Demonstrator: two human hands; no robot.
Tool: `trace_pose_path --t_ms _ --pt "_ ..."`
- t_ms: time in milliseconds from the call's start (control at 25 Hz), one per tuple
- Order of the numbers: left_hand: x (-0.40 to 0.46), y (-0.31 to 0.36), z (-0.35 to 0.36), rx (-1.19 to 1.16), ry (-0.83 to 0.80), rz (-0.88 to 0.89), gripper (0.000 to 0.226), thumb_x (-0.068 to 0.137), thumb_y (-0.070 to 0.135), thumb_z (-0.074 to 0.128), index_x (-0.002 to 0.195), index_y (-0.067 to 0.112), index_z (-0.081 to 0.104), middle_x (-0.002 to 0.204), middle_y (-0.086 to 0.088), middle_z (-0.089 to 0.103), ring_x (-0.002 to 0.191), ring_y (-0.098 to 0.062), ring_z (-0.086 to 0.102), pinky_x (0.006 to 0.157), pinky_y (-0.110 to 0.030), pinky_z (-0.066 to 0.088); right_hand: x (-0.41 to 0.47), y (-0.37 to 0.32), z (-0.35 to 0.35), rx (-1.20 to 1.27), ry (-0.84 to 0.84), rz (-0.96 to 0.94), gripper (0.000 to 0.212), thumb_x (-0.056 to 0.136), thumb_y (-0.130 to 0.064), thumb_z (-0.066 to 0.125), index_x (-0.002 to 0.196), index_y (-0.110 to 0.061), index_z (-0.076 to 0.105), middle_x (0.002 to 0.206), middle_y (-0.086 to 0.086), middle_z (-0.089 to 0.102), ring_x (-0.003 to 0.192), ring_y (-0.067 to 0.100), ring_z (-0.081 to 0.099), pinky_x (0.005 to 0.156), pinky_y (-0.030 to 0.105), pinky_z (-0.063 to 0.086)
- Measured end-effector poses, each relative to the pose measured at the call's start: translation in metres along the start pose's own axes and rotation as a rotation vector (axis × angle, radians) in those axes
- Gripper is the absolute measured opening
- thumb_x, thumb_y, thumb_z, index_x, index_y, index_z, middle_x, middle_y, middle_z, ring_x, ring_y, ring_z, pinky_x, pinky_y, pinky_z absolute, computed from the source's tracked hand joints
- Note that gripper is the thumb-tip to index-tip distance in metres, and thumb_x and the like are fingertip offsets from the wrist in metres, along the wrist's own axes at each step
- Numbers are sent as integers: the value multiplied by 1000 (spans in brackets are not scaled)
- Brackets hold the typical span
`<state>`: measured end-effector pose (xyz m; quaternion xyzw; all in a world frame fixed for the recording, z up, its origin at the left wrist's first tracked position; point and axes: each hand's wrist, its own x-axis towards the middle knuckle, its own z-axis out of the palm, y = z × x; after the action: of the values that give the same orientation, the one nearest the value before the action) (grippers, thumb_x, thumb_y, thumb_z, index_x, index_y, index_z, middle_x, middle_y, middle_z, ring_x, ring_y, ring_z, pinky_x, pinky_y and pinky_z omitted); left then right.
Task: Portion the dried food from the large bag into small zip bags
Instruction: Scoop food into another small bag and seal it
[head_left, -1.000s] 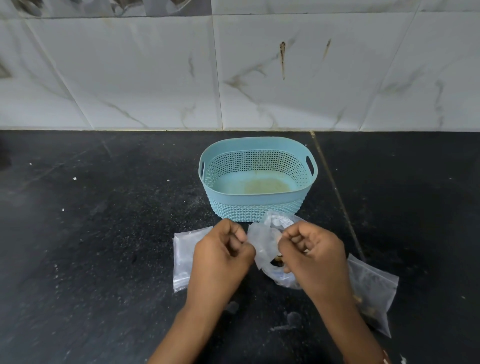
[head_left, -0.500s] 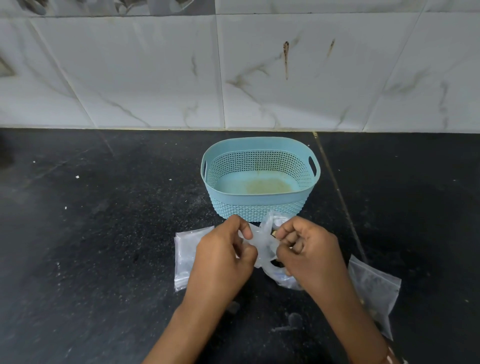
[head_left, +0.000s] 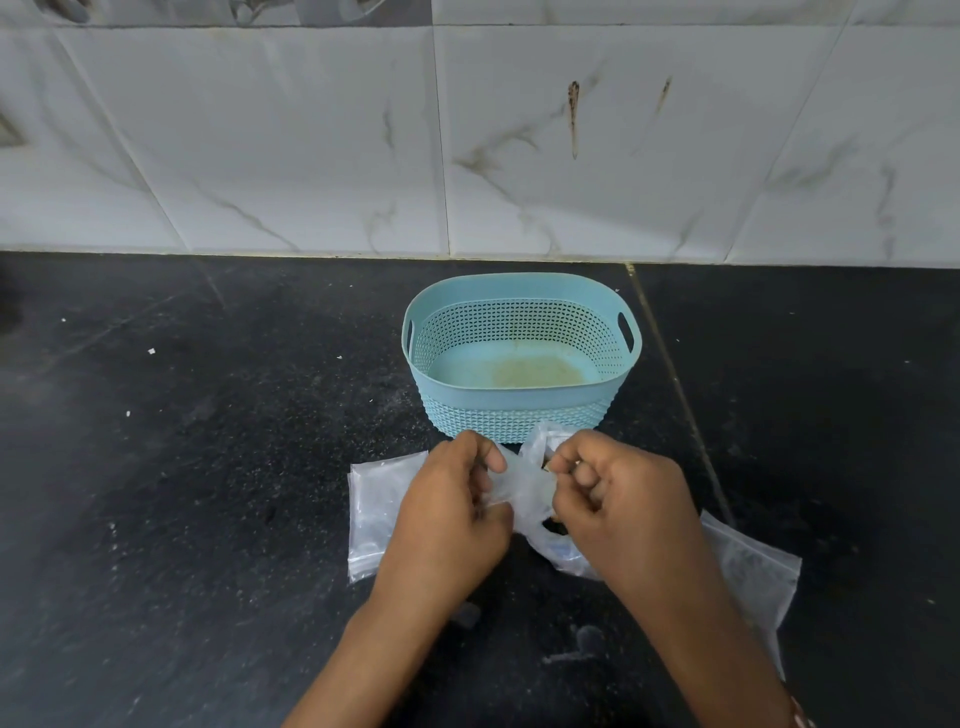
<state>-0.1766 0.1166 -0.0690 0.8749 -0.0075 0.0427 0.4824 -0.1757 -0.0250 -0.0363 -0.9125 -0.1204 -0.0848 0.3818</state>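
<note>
A crumpled, translucent thin plastic bag (head_left: 524, 483) is pinched between the left hand (head_left: 447, 525) and right hand (head_left: 623, 514), both curled on its bunched top, just above the speckled black bench (head_left: 208, 467). Flat clear zip bags lie under each wrist, one stack left (head_left: 374, 514), one right (head_left: 753, 571). Behind stands an oval, perforated pale-blue basket (head_left: 519, 415) with stained floor; no writing is legible.

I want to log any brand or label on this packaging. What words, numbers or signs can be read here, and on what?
None can be read.
Bag held by the left hand and right hand: clear plastic, no print visible.
Zip bags on the left and zip bag on the right: no print visible.
Basket: plain blue, no label.
</note>
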Motion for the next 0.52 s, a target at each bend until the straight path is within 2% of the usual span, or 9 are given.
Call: trace_pose_path --t_ms 80,200,320,440,520 --pt "0 -1 -3 4 2 27 38 71 -6 52 78 31 47 82 7 51 70 -2 47 60 -12 37 1 1 -2 -17 8 -9 11 75 1 63 75 -10 65 48 -12 42 45 6 43 49 32 49" --pt "-2 0 -6 46 -25 89 34 72 6 51 84 38 46 89 14 52 83 2 47 66 -8 35 2 1 -2 13 -10 -5 11 76 1 63 75 -11 65 47 -9 43 46 11 44 48 23 44" --pt "-4 -5 -9 1 -141 139 44 72 23 46 105 50 38 116 25 48 111 11 42 90 -1 29 3 4 -2 135 -40 65 11 77 1 63 72 -8 65 48 -3 47 48 7 46 46 17 41" --pt "-6 -13 -9 -128 -268 170 49 77 48 53 124 46 38 129 22 48 123 7 42 103 -13 34 3 4 -2 214 -39 97 14 78 2 62 72 -10 65 53 8 55 46 9 47 47 23 44" --pt "-7 -20 -6 -120 -295 201 70 68 59 65 130 40 38 131 18 49 123 3 45 103 -16 37 4 4 -1 273 -43 117 14 79 2 61 72 -10 65 52 4 56 46 8 50 43 19 44"
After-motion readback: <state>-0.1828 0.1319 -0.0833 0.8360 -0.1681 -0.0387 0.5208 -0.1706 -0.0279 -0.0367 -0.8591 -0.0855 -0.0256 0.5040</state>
